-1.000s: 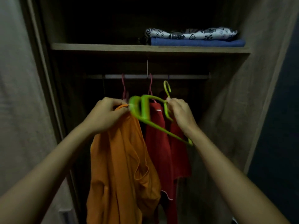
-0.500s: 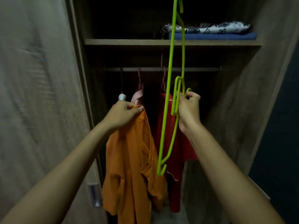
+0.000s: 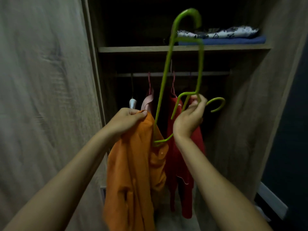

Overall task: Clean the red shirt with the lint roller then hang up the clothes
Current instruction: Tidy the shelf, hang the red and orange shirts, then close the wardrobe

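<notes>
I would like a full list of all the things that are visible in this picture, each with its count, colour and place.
orange shirt: 1, orange, in front of the wardrobe, held at its top edge by the left hand
green hangers: 2, green, held up by the right hand, one standing on end
red shirt: 1, red, hanging on the rail behind the right hand
pink garment: 1, pale pink, hanging on the rail left of the red shirt
rail: 1, grey, under the shelf
shelf: 1, wood, upper wardrobe
folded cloths: 2, patterned white on blue, on the shelf at right
white object: 1, hanging at left, unclear what
left hand: 1, grips the orange shirt
right hand: 1, grips the hangers
</notes>
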Available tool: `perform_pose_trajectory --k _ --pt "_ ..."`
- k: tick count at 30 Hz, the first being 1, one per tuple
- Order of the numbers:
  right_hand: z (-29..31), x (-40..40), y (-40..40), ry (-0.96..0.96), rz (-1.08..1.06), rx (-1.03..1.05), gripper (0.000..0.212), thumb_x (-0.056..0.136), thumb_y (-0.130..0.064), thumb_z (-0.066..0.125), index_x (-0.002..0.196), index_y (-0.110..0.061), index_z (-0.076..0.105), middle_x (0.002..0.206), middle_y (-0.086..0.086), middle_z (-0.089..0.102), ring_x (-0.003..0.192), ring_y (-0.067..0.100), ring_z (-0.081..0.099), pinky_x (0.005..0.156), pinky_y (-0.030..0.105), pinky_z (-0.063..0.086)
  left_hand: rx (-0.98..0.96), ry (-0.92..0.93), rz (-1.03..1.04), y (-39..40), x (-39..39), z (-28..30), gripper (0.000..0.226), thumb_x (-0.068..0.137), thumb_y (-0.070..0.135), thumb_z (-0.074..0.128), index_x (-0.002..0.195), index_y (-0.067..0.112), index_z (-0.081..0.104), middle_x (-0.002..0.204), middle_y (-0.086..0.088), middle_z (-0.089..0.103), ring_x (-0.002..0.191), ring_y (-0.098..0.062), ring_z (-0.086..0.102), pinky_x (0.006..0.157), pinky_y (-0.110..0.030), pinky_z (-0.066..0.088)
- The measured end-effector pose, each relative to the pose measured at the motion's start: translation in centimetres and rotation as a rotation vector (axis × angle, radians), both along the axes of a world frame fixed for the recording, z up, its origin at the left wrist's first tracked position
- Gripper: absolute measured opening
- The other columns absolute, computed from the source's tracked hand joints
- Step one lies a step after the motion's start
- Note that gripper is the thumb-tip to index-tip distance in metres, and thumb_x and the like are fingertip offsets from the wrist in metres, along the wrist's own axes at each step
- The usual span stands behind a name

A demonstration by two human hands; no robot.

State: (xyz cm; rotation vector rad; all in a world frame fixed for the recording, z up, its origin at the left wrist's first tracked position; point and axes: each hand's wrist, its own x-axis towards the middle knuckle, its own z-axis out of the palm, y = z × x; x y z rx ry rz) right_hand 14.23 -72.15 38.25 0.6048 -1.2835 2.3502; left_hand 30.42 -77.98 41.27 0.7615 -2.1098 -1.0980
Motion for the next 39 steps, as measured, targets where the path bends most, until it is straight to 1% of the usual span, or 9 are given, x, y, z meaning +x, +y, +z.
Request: perform_pose_trajectory --k 5,14,17,23,27,30,35,36,39 --pt "-5.1 -0.1 -2.0 0.155 -0.017 0.303 0.028 0.098 -0.001 0.039 0.115 -0.006 0.061 0.098 0.015 0.067 0.086 0.026 0.063 0.07 0.028 0.048 0.121 0.116 0.003 0.5 1.1 1.5 0.042 0.094 0.039 0.053 0.103 0.002 0.071 0.097 -0.019 0.072 0.086 -0.027 0.07 0.08 -0.032 0.057" --pt "-6.1 -3.1 0.3 0.552 -0.048 0.68 0.035 0.096 0.001 0.043 0.126 -0.009 0.059 0.075 0.008 0.049 0.06 0.017 0.045 0.046 0.019 0.03 0.11 0.328 0.189 -0.3 3.0 0.5 0.029 0.096 0.03 0.053 0.088 0.009 0.072 0.073 -0.013 0.061 0.059 -0.016 0.055 0.061 -0.028 0.045" --pt "-5.5 -4.4 1.1 0.621 -0.07 0.729 0.035 0.097 0.0 0.042 0.127 -0.011 0.056 0.072 0.009 0.05 0.058 0.021 0.049 0.046 0.035 0.04 -0.12 0.307 0.25 -0.7 3.8 -0.1 0.045 0.098 0.037 0.046 0.086 -0.002 0.068 0.074 -0.035 0.06 0.061 -0.035 0.057 0.062 -0.038 0.049" --pt "-1.4 -1.5 0.4 0.209 -0.042 0.439 0.027 0.098 0.0 0.034 0.113 -0.006 0.056 0.077 0.003 0.056 0.064 0.022 0.055 0.051 0.022 0.032 -0.148 0.334 0.154 0.9 1.1 -0.2 0.043 0.097 0.043 0.045 0.093 0.01 0.072 0.085 -0.007 0.072 0.084 -0.019 0.068 0.083 -0.036 0.051" --pt "-0.9 2.7 -0.5 0.069 0.103 0.303 0.021 0.098 -0.003 0.031 0.099 -0.015 0.048 0.077 0.001 0.055 0.067 0.02 0.054 0.056 0.018 0.037 -0.142 0.326 0.128 2.3 -0.9 0.6 0.053 0.098 0.036 0.046 0.081 -0.012 0.058 0.059 -0.01 0.047 0.055 -0.019 0.045 0.066 -0.031 0.041" --pt "-1.7 3.2 -1.7 -0.073 0.214 0.187 0.019 0.093 -0.016 0.028 0.102 -0.023 0.043 0.097 0.015 0.062 0.088 0.034 0.065 0.077 0.045 0.055 -0.178 0.322 0.139 2.2 -0.8 0.7 0.055 0.097 0.04 0.046 0.082 -0.012 0.06 0.062 -0.022 0.056 0.057 -0.021 0.051 0.067 -0.033 0.044" --pt "-5.7 4.8 -1.2 0.007 0.239 0.442 0.015 0.101 -0.004 0.032 0.099 -0.009 0.046 0.078 0.009 0.054 0.065 0.02 0.052 0.051 0.017 0.034 -0.082 0.333 0.062 3.3 -0.2 1.7 0.042 0.097 0.034 0.049 0.059 0.017 0.052 0.054 -0.006 0.051 0.051 -0.016 0.044 0.053 -0.026 0.034" --pt "-7.2 5.0 -1.0 0.05 0.25 0.534 0.016 0.1 -0.002 0.033 0.1 -0.008 0.047 0.079 0.009 0.054 0.063 0.018 0.05 0.045 0.014 0.032 -0.064 0.356 0.061 3.3 0.1 2.0 0.029 0.097 0.035 0.05 0.1 0.006 0.056 0.054 -0.003 0.048 0.052 -0.016 0.041 0.054 -0.026 0.032" --pt "-10.6 3.2 -0.6 0.142 0.217 0.744 0.019 0.098 0.002 0.034 0.105 -0.006 0.05 0.086 0.007 0.057 0.076 0.022 0.057 0.049 0.012 0.033 -0.163 0.314 0.131 2.1 1.9 2.9 0.047 0.096 0.043 0.048 0.085 0.003 0.07 0.071 -0.024 0.055 0.066 -0.027 0.049 0.063 -0.034 0.037"
